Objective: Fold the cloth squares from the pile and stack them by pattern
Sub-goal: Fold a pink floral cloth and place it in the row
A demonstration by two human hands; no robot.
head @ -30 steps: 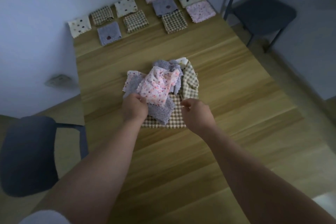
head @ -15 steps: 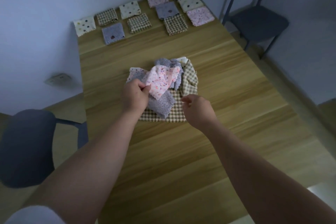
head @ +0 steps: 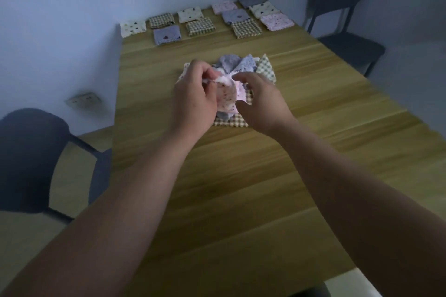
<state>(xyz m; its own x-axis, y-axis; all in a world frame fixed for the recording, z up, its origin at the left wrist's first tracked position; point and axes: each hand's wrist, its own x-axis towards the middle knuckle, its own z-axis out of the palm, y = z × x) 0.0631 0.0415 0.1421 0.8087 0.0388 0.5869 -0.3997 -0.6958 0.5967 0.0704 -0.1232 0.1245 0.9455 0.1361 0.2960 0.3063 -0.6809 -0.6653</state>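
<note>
- At mid-table, your left hand (head: 193, 96) pinches the top edge of the pink floral cloth (head: 229, 96) between thumb and curled fingers, holding it raised over the pile (head: 241, 65).
- Your right hand (head: 260, 101) sits just beside that cloth, fingers loosely spread and grasping nothing. Contact with the fabric cannot be confirmed.
- Both forearms reach forward and converge above the pile.
- Lavender cloths and a brown checked cloth (head: 231, 123) lie crumpled underneath, unfolded.
- Along the far edge of the wooden table (head: 241, 188), eleven folded squares (head: 200, 26) lie side by side; layers cannot be judged.
- Assessment: folding is well under way. The held cloth and the pile are outstanding, and like patterns appear not yet gathered into stacks.
</note>
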